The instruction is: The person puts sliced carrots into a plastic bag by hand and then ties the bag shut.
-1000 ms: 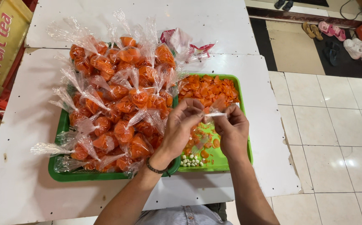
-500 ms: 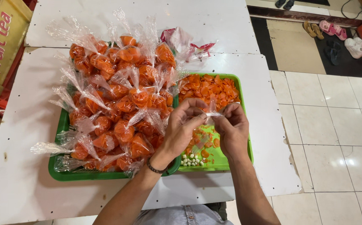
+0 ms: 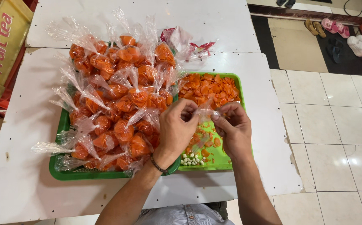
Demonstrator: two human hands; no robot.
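Note:
My left hand [image 3: 176,129] and my right hand [image 3: 233,129] meet over the light green tray [image 3: 224,160], both pinching a small clear plastic bag [image 3: 206,112] between their fingertips. Loose orange chips [image 3: 209,89] fill the far half of that tray, and a few lie scattered under my hands. A small cluster of white beads or pellets [image 3: 191,159] sits at the tray's near edge. To the left, a darker green tray [image 3: 85,174] is piled with several tied clear bags of orange chips [image 3: 118,96]. A dark band circles my left wrist.
The trays rest on white boards [image 3: 18,166] serving as a table. A yellow crate [image 3: 0,50] stands at the far left. Red and white wrappers [image 3: 189,46] lie behind the trays. Tiled floor [image 3: 335,137] is to the right, with sandals and shoes [image 3: 335,31] at the far corner.
Both hands stay over the light green tray; the fingers have worked the small clear bag, which now sits bunched tighter between the fingertips. Nothing else has moved.

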